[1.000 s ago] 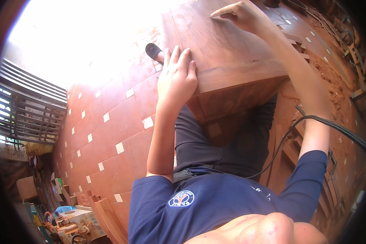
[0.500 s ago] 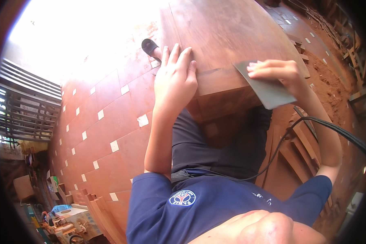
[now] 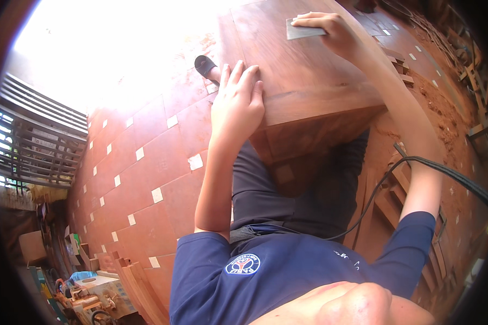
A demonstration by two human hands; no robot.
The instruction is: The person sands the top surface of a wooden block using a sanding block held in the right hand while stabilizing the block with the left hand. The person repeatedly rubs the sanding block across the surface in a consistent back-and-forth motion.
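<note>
1. Lying near the far part of the visible top, a thin, grey, straight-edged sheet point(image 3: 303, 33) appears flat against the broad, reddish-brown, grained wooden piece point(image 3: 309, 73).
2. The right hand point(image 3: 335, 30) grasps the sheet, fingers extended over it; this flattened grip probably spreads pressure evenly. Whether the thumb is tucked beneath is too small to tell.
3. The left hand point(image 3: 236, 111) grasps nothing: palm down, its fingers rest along the wooden piece's near left corner, likely to steady it and prop the leaning body.
4. Legs in black trousers point(image 3: 263, 197) reach toward the shadowed near face, apparently set apart to let the person work close.
5. Just beyond the left fingers, a foot in a black sandal point(image 3: 204, 65) shows beside the piece's left edge.
6. A black cable point(image 3: 453, 170) curves past the right elbow, clear of the sheet; below it lie narrow brown wooden strips point(image 3: 387, 210).
7. Around everything spreads the red tiled floor point(image 3: 160, 168) with small pale insets; a dark slatted frame point(image 3: 43, 138) stands far left.
</note>
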